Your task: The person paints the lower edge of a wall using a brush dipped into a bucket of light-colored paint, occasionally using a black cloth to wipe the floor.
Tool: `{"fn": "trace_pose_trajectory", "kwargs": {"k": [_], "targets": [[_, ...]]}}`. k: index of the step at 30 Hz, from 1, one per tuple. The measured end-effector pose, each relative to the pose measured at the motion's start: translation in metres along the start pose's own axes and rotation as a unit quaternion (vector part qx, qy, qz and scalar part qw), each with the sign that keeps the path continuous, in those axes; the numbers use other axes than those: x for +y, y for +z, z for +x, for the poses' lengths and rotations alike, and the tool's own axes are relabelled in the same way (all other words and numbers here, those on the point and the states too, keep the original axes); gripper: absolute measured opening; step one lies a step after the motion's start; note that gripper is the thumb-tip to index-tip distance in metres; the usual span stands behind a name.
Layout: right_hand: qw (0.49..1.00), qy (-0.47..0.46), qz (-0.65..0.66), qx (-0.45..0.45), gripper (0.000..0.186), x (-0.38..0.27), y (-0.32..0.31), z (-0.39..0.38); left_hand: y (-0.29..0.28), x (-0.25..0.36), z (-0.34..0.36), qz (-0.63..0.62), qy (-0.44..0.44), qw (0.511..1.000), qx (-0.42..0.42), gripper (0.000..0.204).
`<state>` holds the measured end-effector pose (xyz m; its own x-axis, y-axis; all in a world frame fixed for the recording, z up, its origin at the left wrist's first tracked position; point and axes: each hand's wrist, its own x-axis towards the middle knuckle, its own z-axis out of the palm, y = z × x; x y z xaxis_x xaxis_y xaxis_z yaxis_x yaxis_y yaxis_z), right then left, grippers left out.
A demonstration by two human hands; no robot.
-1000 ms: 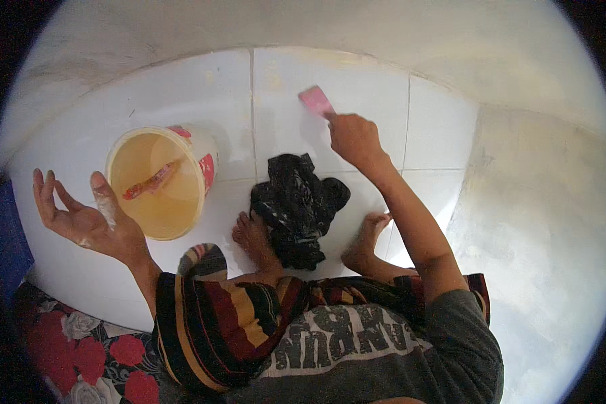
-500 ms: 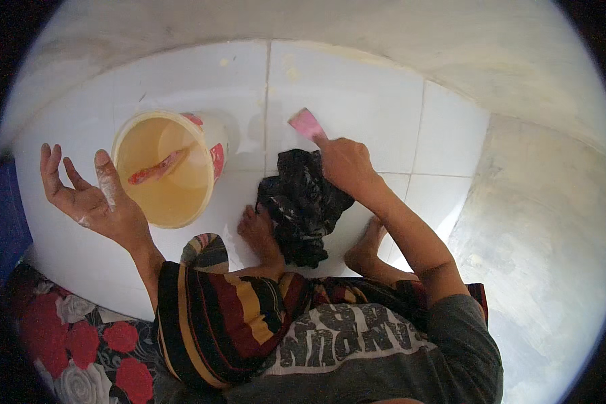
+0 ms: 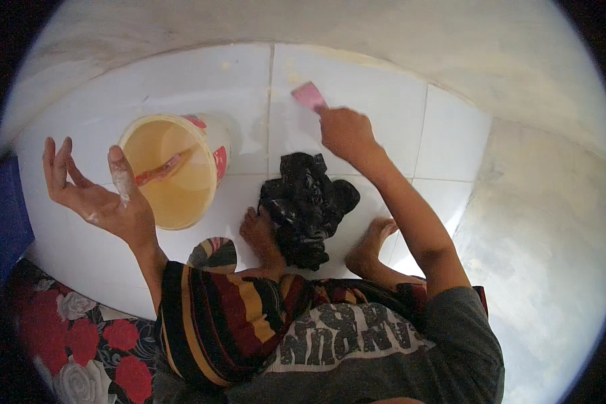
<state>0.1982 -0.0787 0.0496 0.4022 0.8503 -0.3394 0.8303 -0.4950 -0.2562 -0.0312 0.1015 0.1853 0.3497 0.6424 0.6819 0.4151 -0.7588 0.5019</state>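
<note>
My right hand point(image 3: 347, 137) is closed round the handle of a scraper with a flat pink blade point(image 3: 308, 95), held over the white floor tiles near the far wall. Below that hand a crumpled black plastic bag point(image 3: 306, 209) lies on the floor between my feet. My left hand point(image 3: 104, 195) is raised, palm up, fingers spread and nothing in it; its thumb and palm carry white smears. Just beside it stands a cream bucket point(image 3: 205, 195) with red patches outside. A red-handled tool point(image 3: 160, 172), perhaps a brush, leans inside the bucket, partly hidden by my thumb.
White tiles point(image 3: 357, 81) meet a pale wall point(image 3: 316, 20) ahead and another wall point(image 3: 539, 236) on the right. Yellowish spots mark the far tiles. A floral red, black and grey cloth point(image 3: 81, 337) spreads at the lower left, with a blue object point(image 3: 12, 215) beyond it.
My right hand has moved the scraper away from the black bag, toward the far wall. My left hand has shifted slightly right, and its thumb now overlaps the bucket more.
</note>
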Motion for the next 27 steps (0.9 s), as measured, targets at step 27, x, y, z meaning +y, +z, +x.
{"fn": "trace_pose_trajectory", "kwargs": {"k": [27], "targets": [[0.999, 0.026, 0.017, -0.012, 0.027, 0.006, 0.021, 0.026, 0.011, -0.001, -0.011, -0.035, -0.066, 0.997, -0.014, 0.05]]}}
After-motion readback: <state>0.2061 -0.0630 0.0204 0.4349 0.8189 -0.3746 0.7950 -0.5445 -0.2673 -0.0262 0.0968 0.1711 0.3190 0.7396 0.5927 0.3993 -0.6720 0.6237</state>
